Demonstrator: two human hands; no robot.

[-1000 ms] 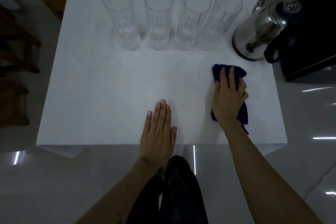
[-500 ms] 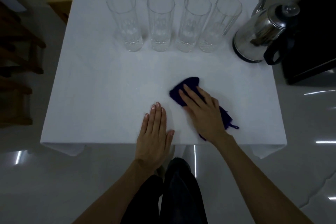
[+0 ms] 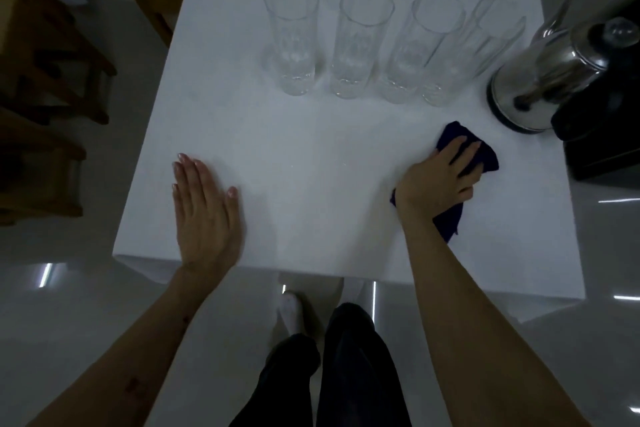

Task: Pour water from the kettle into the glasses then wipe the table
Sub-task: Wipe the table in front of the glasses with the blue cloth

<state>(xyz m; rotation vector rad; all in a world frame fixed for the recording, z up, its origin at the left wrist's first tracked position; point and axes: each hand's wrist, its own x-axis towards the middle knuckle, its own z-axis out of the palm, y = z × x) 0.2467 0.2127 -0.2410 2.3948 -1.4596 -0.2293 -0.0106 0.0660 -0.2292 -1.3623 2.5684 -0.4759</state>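
Note:
Several tall clear glasses (image 3: 360, 42) stand in a row at the back of the white table (image 3: 311, 163). A steel kettle (image 3: 550, 76) with a black handle sits to their right, near the table's right edge. My right hand (image 3: 440, 177) presses flat on a dark blue cloth (image 3: 485, 152) on the table's right side, just in front of the kettle. The cloth shows beyond my fingertips and below my wrist. My left hand (image 3: 202, 208) lies flat on the table near its front left, fingers together, holding nothing.
A black appliance (image 3: 609, 135) stands right of the kettle at the table's edge. Wooden chairs (image 3: 48, 80) are on the left, off the table. My legs and a socked foot (image 3: 294, 312) show below the front edge, over a glossy floor.
My right hand slid the cloth from the table's middle back to the right, toward the kettle. My left hand now lies farther left on the table. The view has shifted.

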